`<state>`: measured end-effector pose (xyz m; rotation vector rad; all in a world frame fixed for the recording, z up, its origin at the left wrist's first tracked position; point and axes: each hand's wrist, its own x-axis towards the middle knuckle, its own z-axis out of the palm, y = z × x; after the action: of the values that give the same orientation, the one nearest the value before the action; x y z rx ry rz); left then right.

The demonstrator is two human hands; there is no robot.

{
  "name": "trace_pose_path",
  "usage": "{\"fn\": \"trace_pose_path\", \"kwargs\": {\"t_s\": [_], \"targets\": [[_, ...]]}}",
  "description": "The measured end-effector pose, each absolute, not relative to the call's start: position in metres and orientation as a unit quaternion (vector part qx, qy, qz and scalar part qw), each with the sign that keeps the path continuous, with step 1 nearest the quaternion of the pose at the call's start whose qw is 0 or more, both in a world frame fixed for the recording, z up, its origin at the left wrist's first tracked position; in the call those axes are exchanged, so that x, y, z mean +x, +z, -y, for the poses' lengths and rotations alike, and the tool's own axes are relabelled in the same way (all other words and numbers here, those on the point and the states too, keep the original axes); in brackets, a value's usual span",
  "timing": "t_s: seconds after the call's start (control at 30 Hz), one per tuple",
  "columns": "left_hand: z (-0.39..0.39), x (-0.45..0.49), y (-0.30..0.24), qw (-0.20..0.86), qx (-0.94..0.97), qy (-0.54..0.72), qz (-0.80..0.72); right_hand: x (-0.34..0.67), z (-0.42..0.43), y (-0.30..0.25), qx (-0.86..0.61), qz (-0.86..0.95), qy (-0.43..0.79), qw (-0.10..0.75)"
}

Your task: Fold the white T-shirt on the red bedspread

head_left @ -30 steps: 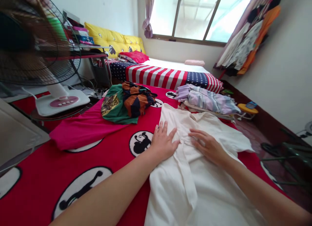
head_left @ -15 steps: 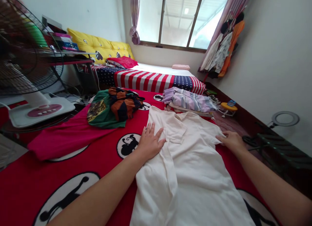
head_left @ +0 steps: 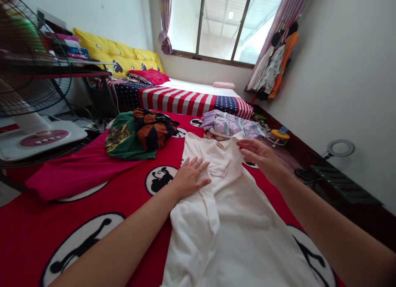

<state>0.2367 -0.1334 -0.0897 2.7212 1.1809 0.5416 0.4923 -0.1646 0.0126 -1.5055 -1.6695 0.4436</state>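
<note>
1. one white short-sleeved cotton shirt (head_left: 241,212).
2. two bare hands: left hand (head_left: 188,177), right hand (head_left: 258,155).
3. one flat magenta garment (head_left: 74,171).
4. one green printed t-shirt (head_left: 123,142).
5. one crumpled orange-and-navy garment (head_left: 153,130).
6. one pile of pale striped folded clothes (head_left: 232,125).
7. one white electric fan (head_left: 43,137).

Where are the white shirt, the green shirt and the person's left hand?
white shirt (head_left: 244,221), head view, on its flat middle.
green shirt (head_left: 131,148), head view, on plain green cloth.
left hand (head_left: 188,177), head view, on its back.
</note>
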Motion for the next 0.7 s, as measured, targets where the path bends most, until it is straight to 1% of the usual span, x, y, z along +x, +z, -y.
{"fn": "trace_pose_path", "kwargs": {"t_s": [0.03,0.1,0.17,0.23,0.3,0.37,0.43,0.53,0.6,0.7], "targets": [[0.133,0.236,-0.089,0.069,0.899,0.183,-0.392,0.483,0.179,0.017,-0.562,0.697,0.199,0.399],[0.133,0.236,-0.088,0.085,0.896,0.194,-0.39,0.478,0.213,0.022,-0.547,0.734,0.187,0.357],[0.132,0.235,-0.088,0.101,0.894,0.209,-0.383,0.489,0.247,0.017,-0.603,0.733,0.128,0.287],[0.132,0.236,-0.088,0.113,0.892,0.222,-0.377,0.509,0.28,0.004,-0.677,0.703,0.084,0.199],[0.131,0.236,-0.09,0.119,0.886,0.237,-0.38,0.529,0.31,-0.016,-0.739,0.659,0.064,0.128],[0.129,0.237,-0.09,0.122,0.876,0.253,-0.391,0.543,0.333,-0.036,-0.773,0.625,0.069,0.089],[0.123,0.24,-0.085,0.121,0.868,0.256,-0.409,0.548,0.35,-0.052,-0.779,0.616,0.08,0.088],[0.11,0.251,-0.071,0.142,0.852,0.239,-0.443,0.542,0.361,-0.06,-0.751,0.639,0.094,0.139],[0.1,0.262,-0.062,0.195,0.822,0.248,-0.475,0.533,0.363,-0.058,-0.733,0.649,0.102,0.178],[0.087,0.284,-0.058,0.283,0.742,0.309,-0.523,0.519,0.363,-0.051,-0.721,0.648,0.125,0.211]]}}
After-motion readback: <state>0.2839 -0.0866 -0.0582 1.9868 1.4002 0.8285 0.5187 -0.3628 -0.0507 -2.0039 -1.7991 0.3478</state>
